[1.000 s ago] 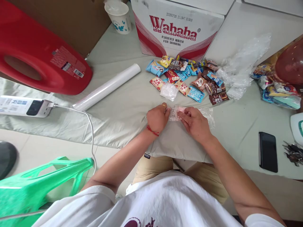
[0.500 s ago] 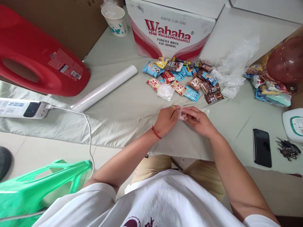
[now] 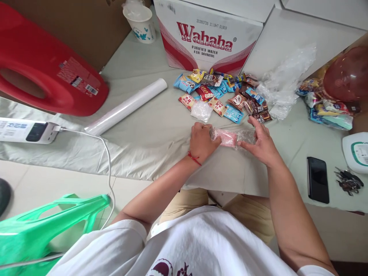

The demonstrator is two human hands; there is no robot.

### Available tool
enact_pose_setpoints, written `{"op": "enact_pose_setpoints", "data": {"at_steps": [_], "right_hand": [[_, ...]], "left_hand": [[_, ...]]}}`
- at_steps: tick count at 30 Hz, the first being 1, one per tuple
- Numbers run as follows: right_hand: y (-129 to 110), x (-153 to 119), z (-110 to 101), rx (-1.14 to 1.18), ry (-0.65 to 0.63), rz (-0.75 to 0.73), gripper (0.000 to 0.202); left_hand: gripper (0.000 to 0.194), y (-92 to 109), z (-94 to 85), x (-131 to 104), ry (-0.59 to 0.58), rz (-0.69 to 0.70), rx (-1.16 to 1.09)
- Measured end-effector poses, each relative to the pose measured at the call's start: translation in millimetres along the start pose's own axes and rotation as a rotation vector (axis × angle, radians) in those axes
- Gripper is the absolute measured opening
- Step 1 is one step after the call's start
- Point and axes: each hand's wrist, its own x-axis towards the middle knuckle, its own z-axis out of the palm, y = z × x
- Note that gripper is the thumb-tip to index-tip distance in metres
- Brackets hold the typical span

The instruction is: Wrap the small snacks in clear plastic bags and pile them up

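Observation:
A pink packet in clear plastic film [image 3: 228,138] lies at the table's near edge, between my two hands. My left hand [image 3: 202,142] is closed over the left end of the film, its thumb resting by the pink part. On the other side, my right hand [image 3: 262,143] is open, thumb and forefinger spread apart, with the thumb tip at the film's loose right end. Whether that thumb presses on the film I cannot tell. Just beyond the hands sit a crumpled clear plastic ball [image 3: 201,111] and a heap of wrapped snacks [image 3: 218,92].
A roll of clear film [image 3: 126,107] lies left, near a red jug [image 3: 83,90] and a power strip [image 3: 43,131]. Behind stand a Wahaha carton [image 3: 207,38] and a paper cup [image 3: 143,28]. Crumpled plastic [image 3: 280,92], a phone [image 3: 317,179] and keys [image 3: 349,181] are right.
My hands have moved apart, the right one going rightward and its fingers spreading. The pink packet, mostly covered by fingers before, now shows stretched out flat between them.

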Motion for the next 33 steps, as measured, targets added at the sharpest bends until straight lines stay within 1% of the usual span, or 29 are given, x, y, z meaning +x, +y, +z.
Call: {"op": "enact_pose_setpoints", "data": {"at_steps": [1, 2, 3, 4, 6, 8, 10, 12, 13, 15, 16, 18, 20, 21, 23, 25, 27, 29, 31, 33], "right_hand": [[10.1, 0.9, -4.2, -0.073, -0.022, 0.016, 0.09], [19.5, 1.6, -6.1, -0.124, -0.048, 0.037, 0.089], [27.4, 1.9, -6.0, -0.155, -0.074, 0.058, 0.08], [33.0, 1.9, -4.0, -0.173, -0.095, 0.077, 0.065], [36.3, 0.5, 3.4, -0.198, -0.113, 0.094, 0.036], [30.0, -2.4, 11.8, -0.222, -0.081, 0.073, 0.023], [18.4, -6.3, 17.3, -0.24, -0.026, 0.032, 0.017], [6.4, -11.3, 18.3, -0.248, 0.003, 0.01, 0.014], [1.2, -14.1, 17.5, -0.25, -0.001, 0.021, 0.013], [-7.5, -20.4, 15.7, -0.215, -0.03, 0.098, 0.015], [-11.1, -23.8, 15.8, -0.163, -0.036, 0.156, 0.018], [-17.5, -30.3, 20.1, 0.022, -0.024, 0.26, 0.022], [-23.3, -36.0, 30.0, 0.238, 0.008, 0.292, 0.02], [-26.0, -38.2, 36.4, 0.324, 0.026, 0.285, 0.019], [-30.8, -41.5, 49.0, 0.47, 0.051, 0.283, 0.018], [-34.7, -43.7, 58.5, 0.639, 0.062, 0.328, 0.023], [-38.2, -45.3, 63.3, 0.843, 0.032, 0.39, 0.032], [-41.7, -46.7, 65.1, 1.005, -0.02, 0.442, 0.04], [-45.1, -47.1, 66.3, 1.113, -0.038, 0.49, 0.045], [-47.4, -46.4, 68.0, 1.203, -0.013, 0.521, 0.041]], "left_hand": [[0.036, 0.7, 0.0, 0.9, -0.023, 0.006, 0.013], [0.033, 1.6, 0.0, 1.7, -0.045, 0.009, 0.022], [0.031, 2.6, 0.2, 2.2, -0.067, 0.011, 0.029], [0.03, 3.9, 0.5, 2.4, -0.086, 0.012, 0.031], [0.031, 7.1, 1.0, 1.3, -0.098, 0.008, 0.007], [0.036, 11.1, 1.6, -2.1, -0.066, -0.004, -0.045], [0.038, 15.4, 2.6, -7.4, -0.022, -0.001, -0.124], [0.036, 19.3, 4.5, -13.6, 0.015, 0.023, -0.225], [0.034, 21.0, 5.8, -16.6, 0.031, 0.036, -0.274], [0.031, 23.8, 9.2, -22.5, 0.077, 0.057, -0.336], [0.03, 24.9, 11.3, -25.4, 0.115, 0.07, -0.339], [0.025, 26.3, 16.3, -31.3, 0.206, 0.129, -0.288], [0.018, 26.3, 22.3, -38.0, 0.262, 0.247, -0.176], [0.013, 25.7, 25.6, -41.6, 0.267, 0.318, -0.11], [0.005, 23.4, 32.4, -48.6, 0.231, 0.454, 0.013], [0.012, 20.4, 38.4, -54.1, 0.184, 0.572, 0.099], [0.017, 17.8, 42.6, -56.6, 0.145, 0.665, 0.154], [0.017, 16.7, 44.3, -55.6, 0.109, 0.708, 0.189], [0.013, 16.4, 42.9, -51.6, 0.056, 0.695, 0.175], [0.009, 15.5, 38.6, -46.6, -0.009, 0.693, 0.033]]}}
